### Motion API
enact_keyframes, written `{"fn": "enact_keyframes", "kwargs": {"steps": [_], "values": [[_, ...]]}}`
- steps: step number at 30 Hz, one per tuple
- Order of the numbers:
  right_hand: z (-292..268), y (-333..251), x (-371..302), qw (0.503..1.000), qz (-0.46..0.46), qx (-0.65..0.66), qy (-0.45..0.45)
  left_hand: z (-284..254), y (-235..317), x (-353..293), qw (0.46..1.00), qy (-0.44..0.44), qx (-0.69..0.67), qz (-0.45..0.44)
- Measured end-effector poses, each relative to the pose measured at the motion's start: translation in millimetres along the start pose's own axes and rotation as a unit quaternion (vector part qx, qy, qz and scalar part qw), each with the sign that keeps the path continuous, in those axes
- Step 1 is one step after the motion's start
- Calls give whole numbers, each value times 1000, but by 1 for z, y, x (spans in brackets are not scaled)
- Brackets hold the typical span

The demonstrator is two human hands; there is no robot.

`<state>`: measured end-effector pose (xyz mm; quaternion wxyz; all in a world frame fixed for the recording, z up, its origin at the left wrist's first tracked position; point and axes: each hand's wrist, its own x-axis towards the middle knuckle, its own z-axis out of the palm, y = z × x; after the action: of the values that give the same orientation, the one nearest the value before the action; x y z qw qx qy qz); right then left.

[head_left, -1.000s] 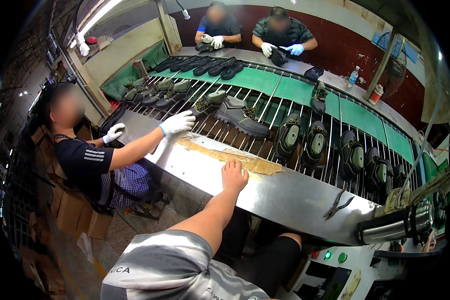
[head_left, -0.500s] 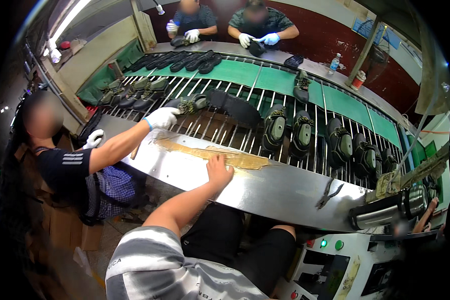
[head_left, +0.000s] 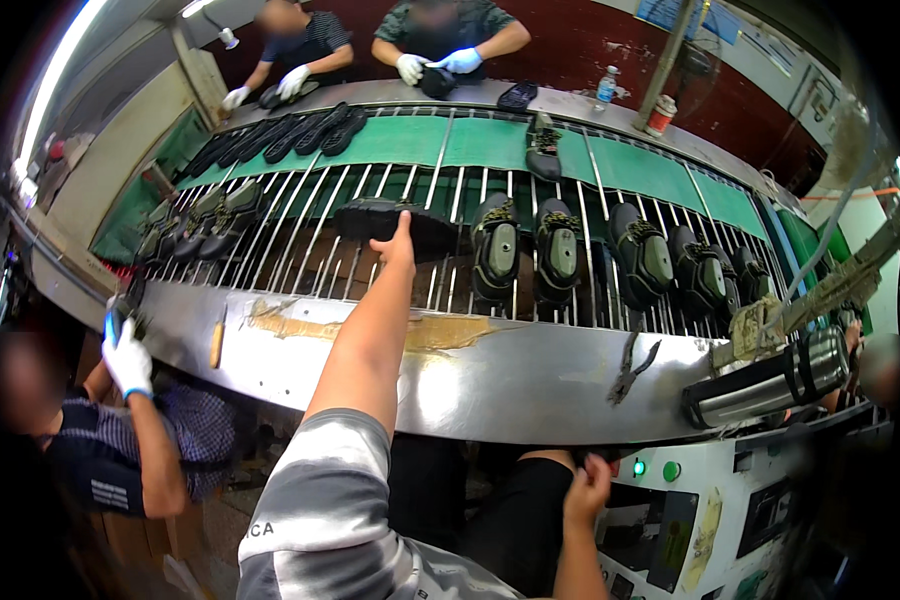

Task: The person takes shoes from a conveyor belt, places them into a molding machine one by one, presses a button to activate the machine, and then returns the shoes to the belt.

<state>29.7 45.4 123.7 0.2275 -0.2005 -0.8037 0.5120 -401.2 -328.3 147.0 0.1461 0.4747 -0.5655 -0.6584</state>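
My left hand [head_left: 400,246] is stretched out over the metal rods, gripping the near edge of a black shoe-like piece [head_left: 362,219]. One finger lies against its dark side, and part of my grip is hidden. Low by my lap, beside the control panel, my right hand [head_left: 590,482] has its fingers curled; what they hold, if anything, cannot be made out. To the right of my left hand, a dark shoe with a grey-green sole patch [head_left: 497,250] stands on the rods, with a similar shoe [head_left: 558,252] alongside.
Several dark shoes and black soles [head_left: 315,132] line the rack and green belt [head_left: 485,146]. Pliers [head_left: 632,370], a wooden-handled tool [head_left: 217,342] and a steel flask [head_left: 767,380] lie on the metal ledge [head_left: 530,385]. A gloved co-worker's hand [head_left: 127,360] is at left; two people work opposite.
My left hand has moved from the ledge forward to the black piece on the rods. My right hand has come into view. The co-worker at left has drawn back from the rack, and the view has shifted.
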Motion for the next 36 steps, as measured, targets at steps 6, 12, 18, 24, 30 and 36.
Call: {"fn": "enact_keyframes", "kwargs": {"steps": [6, 12, 18, 24, 30, 36], "values": [[126, -67, 54, 896, -222, -341, -175, 36, -1, 24, 1000, 6, 20, -19], [134, -62, 51, 886, -190, -361, -219, -6, 19, 11, 984, -122, -124, -41], [134, -60, 49, 898, -214, -345, -167, -166, 38, -106, 848, -487, -178, -108], [143, -47, 51, 964, -106, -125, -210, -283, -57, -222, 727, -587, -311, -175], [89, -123, -7, 571, 297, 688, -335, -323, -69, -354, 494, -734, -300, -356], [-43, -86, -36, 546, -54, 787, -282, -340, -86, -418, 456, -699, -239, -497]]}}
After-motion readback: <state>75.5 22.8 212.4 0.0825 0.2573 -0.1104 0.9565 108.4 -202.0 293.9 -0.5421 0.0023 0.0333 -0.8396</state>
